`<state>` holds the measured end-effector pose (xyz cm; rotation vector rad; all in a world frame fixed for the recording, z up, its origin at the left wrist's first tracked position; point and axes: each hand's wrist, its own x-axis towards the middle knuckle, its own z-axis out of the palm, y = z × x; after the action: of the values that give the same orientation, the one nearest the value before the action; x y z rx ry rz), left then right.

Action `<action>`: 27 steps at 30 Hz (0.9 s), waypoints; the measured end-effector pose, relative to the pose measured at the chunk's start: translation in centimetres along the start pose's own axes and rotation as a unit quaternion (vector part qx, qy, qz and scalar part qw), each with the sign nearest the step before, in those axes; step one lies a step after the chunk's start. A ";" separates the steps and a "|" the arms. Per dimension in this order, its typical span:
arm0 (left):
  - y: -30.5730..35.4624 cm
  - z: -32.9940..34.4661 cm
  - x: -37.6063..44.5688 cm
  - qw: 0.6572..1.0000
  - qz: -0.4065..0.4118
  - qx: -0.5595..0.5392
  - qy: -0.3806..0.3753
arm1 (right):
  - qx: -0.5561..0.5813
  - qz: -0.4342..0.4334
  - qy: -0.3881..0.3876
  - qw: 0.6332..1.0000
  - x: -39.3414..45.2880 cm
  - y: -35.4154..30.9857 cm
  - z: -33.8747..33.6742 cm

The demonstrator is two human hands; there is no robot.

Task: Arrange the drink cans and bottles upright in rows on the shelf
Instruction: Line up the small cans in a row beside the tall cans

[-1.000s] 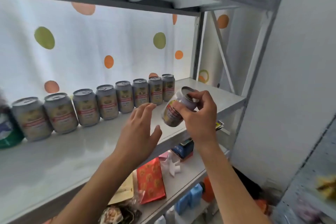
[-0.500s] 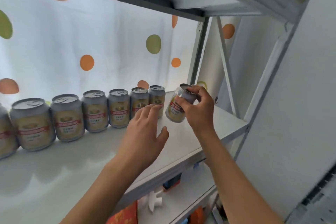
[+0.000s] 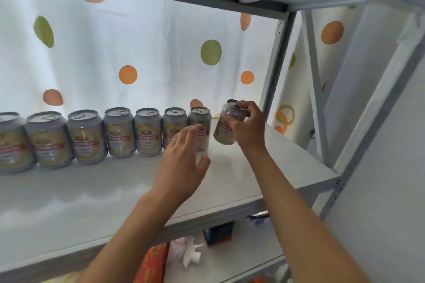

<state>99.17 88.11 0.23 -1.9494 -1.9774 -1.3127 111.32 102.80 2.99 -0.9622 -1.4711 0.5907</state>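
The right hand (image 3: 247,127) has carried the can (image 3: 226,126) farther back, to the right end of the row of cans (image 3: 119,132) along the shelf's (image 3: 264,167) rear edge. Fingers wrap its tilted top. The left hand (image 3: 184,165) hovers nearer, fingers loosely spread, holding nothing.

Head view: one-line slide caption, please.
Right hand holds a tilted silver-and-yellow drink can at the end of the upright can row on the white shelf.

The right hand (image 3: 247,126) grips a tilted drink can (image 3: 226,127) seemingly just above the white shelf (image 3: 264,167), beside the upright can row (image 3: 119,133), left hand (image 3: 184,163) spread nearby.
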 end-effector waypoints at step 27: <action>-2.0 2.2 -0.7 0.991 -0.045 0.082 0.095 | -0.042 -0.074 -0.128 0.988 -0.8 3.8 1.4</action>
<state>98.71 89.26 -2.60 -1.6188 -2.0285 -1.2569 110.73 104.39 -0.76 -0.8548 -1.7918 0.5619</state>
